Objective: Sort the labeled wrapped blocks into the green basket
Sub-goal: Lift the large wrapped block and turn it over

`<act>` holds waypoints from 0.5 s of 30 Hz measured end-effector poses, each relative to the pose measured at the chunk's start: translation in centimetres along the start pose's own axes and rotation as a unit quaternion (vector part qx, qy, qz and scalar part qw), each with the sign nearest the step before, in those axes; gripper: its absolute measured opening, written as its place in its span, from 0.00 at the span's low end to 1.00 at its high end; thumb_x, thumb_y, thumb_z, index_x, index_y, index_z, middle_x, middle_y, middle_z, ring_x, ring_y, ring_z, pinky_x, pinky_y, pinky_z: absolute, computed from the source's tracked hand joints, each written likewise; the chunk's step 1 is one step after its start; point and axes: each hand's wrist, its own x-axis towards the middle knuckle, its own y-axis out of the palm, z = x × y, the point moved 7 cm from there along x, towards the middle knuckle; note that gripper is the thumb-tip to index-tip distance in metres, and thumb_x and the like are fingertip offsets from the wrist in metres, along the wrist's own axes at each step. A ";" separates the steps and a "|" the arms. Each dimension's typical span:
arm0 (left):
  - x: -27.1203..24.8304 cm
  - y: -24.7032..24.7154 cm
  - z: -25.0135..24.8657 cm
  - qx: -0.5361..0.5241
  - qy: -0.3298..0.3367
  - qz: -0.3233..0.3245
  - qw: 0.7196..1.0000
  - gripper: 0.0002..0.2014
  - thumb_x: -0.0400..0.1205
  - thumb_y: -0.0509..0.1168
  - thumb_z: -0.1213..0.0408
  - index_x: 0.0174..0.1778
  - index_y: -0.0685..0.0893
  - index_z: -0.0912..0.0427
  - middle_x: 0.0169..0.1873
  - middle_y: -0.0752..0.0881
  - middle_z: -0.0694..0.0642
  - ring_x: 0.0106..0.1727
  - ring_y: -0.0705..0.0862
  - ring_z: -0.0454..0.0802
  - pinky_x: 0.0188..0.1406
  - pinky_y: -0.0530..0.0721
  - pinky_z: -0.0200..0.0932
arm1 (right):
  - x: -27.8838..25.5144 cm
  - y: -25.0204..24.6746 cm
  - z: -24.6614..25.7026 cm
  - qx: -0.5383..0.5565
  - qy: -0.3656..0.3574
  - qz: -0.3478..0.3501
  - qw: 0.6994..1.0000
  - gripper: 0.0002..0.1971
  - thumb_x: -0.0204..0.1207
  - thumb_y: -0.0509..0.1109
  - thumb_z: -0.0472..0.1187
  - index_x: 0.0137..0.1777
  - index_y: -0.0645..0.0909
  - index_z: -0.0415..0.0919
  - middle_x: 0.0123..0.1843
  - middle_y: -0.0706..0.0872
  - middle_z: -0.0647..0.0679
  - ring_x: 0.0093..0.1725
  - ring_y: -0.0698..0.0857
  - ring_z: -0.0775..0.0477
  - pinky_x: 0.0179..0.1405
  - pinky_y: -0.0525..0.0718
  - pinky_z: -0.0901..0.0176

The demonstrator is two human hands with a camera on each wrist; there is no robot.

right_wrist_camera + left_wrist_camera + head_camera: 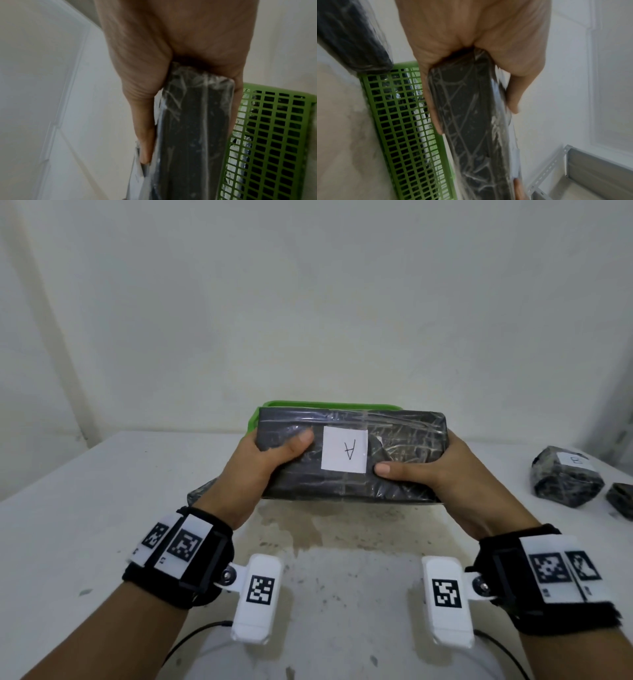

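Note:
A large black wrapped block (pixel 404 477) with a white label marked "A" (pixel 345 450) is held above the table, in front of the green basket (pixel 254 419). My left hand (pixel 270 453) grips its left end, thumb on top. My right hand (pixel 438 463) grips its right end, thumb beside the label. In the left wrist view the block (pixel 471 121) sits between thumb and fingers, with the basket's mesh wall (pixel 399 121) beside it. The right wrist view shows the block (pixel 192 128) and basket (pixel 274 135) too. Dark wrapped things lie inside the basket.
Another wrapped block labelled "B" (pixel 565 477) sits on the white table (pixel 85 525) at the right, with a further dark one (pixel 621 501) at the edge. A dark wrapped block (pixel 200 494) lies under my left hand. A white wall stands behind the basket.

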 end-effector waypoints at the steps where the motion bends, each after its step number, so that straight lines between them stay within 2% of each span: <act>1: 0.1 0.0 0.0 0.013 0.011 -0.004 1.000 0.31 0.76 0.77 0.52 0.74 0.81 0.59 0.62 0.91 0.59 0.62 0.91 0.61 0.62 0.88 0.57 | 0.0 -0.1 0.0 -0.001 -0.003 -0.004 1.000 0.43 0.53 0.90 0.40 0.73 0.81 0.41 0.60 0.95 0.46 0.59 0.95 0.44 0.62 0.90 0.46; 3: 0.1 -0.1 -0.2 0.022 0.032 -0.012 0.999 0.33 0.73 0.79 0.50 0.73 0.81 0.59 0.62 0.91 0.59 0.62 0.91 0.61 0.66 0.86 0.62 | 0.0 -0.2 0.2 0.011 -0.010 -0.014 1.000 0.41 0.57 0.89 0.44 0.73 0.81 0.42 0.61 0.95 0.46 0.59 0.95 0.44 0.60 0.92 0.46; 5: 0.1 0.0 -0.4 0.019 0.042 -0.008 0.999 0.36 0.72 0.78 0.48 0.74 0.79 0.59 0.64 0.90 0.59 0.63 0.90 0.61 0.66 0.86 0.61 | -0.1 -0.6 0.3 0.050 -0.004 -0.044 0.998 0.36 0.63 0.85 0.51 0.72 0.82 0.43 0.60 0.95 0.47 0.58 0.95 0.45 0.58 0.91 0.47; 7: 0.0 0.4 -0.2 0.013 0.035 0.003 0.999 0.37 0.73 0.77 0.47 0.75 0.78 0.60 0.65 0.89 0.60 0.64 0.90 0.62 0.66 0.86 0.60 | -0.2 -0.9 0.2 0.070 0.008 -0.071 0.995 0.30 0.68 0.82 0.52 0.69 0.85 0.42 0.57 0.96 0.47 0.56 0.96 0.45 0.55 0.92 0.50; 9: 0.1 0.4 0.0 0.016 0.032 0.002 0.999 0.34 0.75 0.77 0.50 0.75 0.79 0.60 0.64 0.90 0.60 0.63 0.90 0.62 0.66 0.86 0.60 | -0.1 -0.9 0.1 0.069 0.018 -0.073 0.995 0.26 0.72 0.81 0.50 0.68 0.86 0.41 0.56 0.96 0.47 0.55 0.96 0.45 0.53 0.93 0.52; 12: 0.2 0.2 0.0 0.011 0.027 -0.008 1.000 0.28 0.78 0.74 0.54 0.74 0.80 0.59 0.62 0.91 0.60 0.63 0.90 0.63 0.65 0.86 0.59 | -0.1 -0.8 0.1 0.062 0.015 -0.041 0.997 0.32 0.67 0.84 0.47 0.71 0.84 0.39 0.59 0.96 0.44 0.58 0.95 0.42 0.59 0.92 0.48; 13: 0.2 0.0 0.0 0.000 0.020 -0.010 1.000 0.28 0.78 0.73 0.53 0.74 0.80 0.59 0.62 0.91 0.60 0.63 0.90 0.63 0.64 0.86 0.58 | -0.1 -0.6 0.1 0.058 0.012 -0.020 0.998 0.35 0.64 0.85 0.44 0.73 0.82 0.39 0.61 0.95 0.43 0.60 0.95 0.41 0.62 0.91 0.46; 15: 0.0 -0.1 0.0 -0.023 0.000 -0.008 1.000 0.29 0.79 0.72 0.50 0.74 0.80 0.58 0.63 0.90 0.61 0.64 0.90 0.64 0.64 0.86 0.59 | -0.1 -0.4 0.0 0.049 0.003 0.006 0.999 0.40 0.60 0.86 0.39 0.75 0.79 0.38 0.63 0.94 0.42 0.61 0.94 0.39 0.62 0.91 0.44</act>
